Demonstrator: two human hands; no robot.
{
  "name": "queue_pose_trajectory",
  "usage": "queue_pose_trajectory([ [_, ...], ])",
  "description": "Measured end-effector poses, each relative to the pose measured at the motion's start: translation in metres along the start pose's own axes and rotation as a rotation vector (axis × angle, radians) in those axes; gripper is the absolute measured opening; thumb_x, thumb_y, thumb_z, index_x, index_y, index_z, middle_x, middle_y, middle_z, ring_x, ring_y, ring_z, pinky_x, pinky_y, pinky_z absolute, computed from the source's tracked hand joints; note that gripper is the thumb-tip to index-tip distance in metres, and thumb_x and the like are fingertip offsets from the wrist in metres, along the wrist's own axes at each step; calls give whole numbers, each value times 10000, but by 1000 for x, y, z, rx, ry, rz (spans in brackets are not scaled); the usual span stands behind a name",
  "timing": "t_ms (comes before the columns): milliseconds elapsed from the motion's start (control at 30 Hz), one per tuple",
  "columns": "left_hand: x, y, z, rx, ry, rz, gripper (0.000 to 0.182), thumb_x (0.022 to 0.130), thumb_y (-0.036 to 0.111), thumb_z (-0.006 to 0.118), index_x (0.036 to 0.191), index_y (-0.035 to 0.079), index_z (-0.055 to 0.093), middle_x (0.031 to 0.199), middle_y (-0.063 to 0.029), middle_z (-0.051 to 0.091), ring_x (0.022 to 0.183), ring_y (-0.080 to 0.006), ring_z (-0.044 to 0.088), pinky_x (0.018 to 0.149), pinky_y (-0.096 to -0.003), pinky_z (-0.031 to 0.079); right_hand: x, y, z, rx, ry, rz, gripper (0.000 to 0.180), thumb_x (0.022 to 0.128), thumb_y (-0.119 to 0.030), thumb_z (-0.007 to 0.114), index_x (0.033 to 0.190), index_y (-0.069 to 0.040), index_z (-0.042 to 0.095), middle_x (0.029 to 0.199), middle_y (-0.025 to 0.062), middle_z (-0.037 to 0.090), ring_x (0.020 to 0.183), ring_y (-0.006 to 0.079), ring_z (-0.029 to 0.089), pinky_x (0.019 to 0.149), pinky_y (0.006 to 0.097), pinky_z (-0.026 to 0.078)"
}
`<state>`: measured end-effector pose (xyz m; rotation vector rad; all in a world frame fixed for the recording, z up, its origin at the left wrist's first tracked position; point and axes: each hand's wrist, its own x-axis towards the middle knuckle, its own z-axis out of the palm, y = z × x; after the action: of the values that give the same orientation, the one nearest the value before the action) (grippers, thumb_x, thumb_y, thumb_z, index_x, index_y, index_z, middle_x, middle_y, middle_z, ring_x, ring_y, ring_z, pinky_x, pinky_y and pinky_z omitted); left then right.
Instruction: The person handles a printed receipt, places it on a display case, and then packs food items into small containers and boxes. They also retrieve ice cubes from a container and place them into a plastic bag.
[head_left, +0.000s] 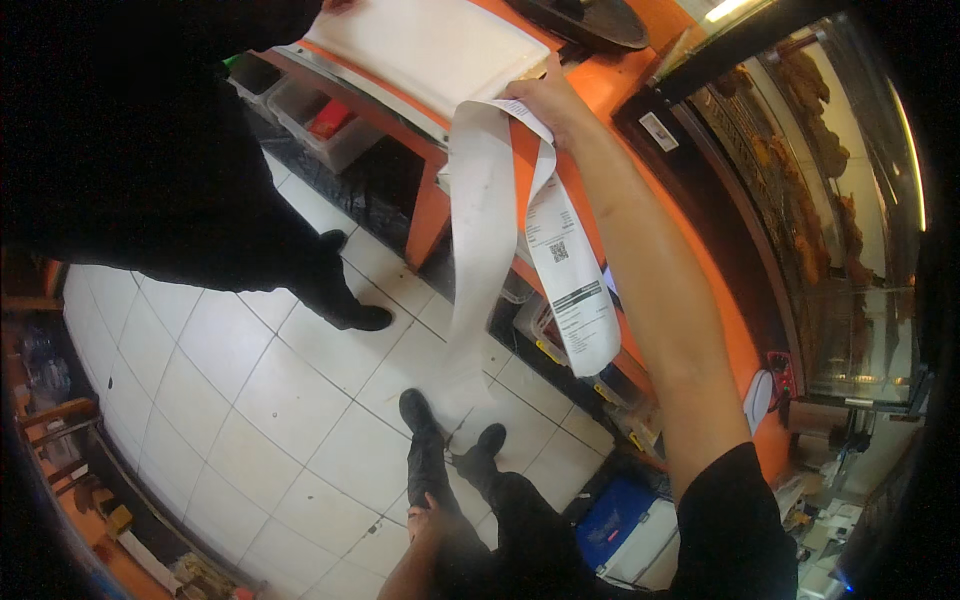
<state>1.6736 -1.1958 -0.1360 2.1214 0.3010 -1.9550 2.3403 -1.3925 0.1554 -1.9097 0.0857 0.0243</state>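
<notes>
My right hand (553, 105) reaches out over the orange counter (626, 82), with its fingers closed on a long strip of printed receipt paper (484, 202). The strip is folded over at the hand and hangs in two lengths. The longer blank-looking one drops towards the floor; the other, curled at its end, bears print and a square code. Just beyond my fingers is the corner of a white cutting board (435, 52). Low down, my left hand (424, 517) is against my dark trouser leg; its palm side is hidden.
Another person in dark clothes (150, 165) stands at the left beside the counter. Plastic bins (330, 135) sit under the counter. A glass display case (817, 187) with browned food runs along the right. A blue and white box (622, 525) rests by my legs, on white floor tiles (247, 382).
</notes>
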Motion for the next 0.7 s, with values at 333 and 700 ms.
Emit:
queue_pose_trajectory([
  [333, -25, 10, -50, -94, -89, -35, 1076, 852, 635, 597, 1624, 154, 23, 1569, -402, 155, 1361, -507, 440, 1071, -512, 445, -11, -21, 16, 1, 133, 92, 720, 821, 1, 665, 1436, -36, 293, 1095, 181, 611, 941, 248, 670, 712, 369, 594],
  [700, -11, -92, -50, -1206, -319, 325, 779, 922, 513, 559, 1574, 151, 332, 1504, -194, 462, 1391, -371, 439, 1125, -520, 374, -352, -63, -204, -171, -47, 497, 422, 722, -19, 633, 1139, 12, 692, 1127, 94, 688, 1051, 194, 646, 948, 328, 508],
])
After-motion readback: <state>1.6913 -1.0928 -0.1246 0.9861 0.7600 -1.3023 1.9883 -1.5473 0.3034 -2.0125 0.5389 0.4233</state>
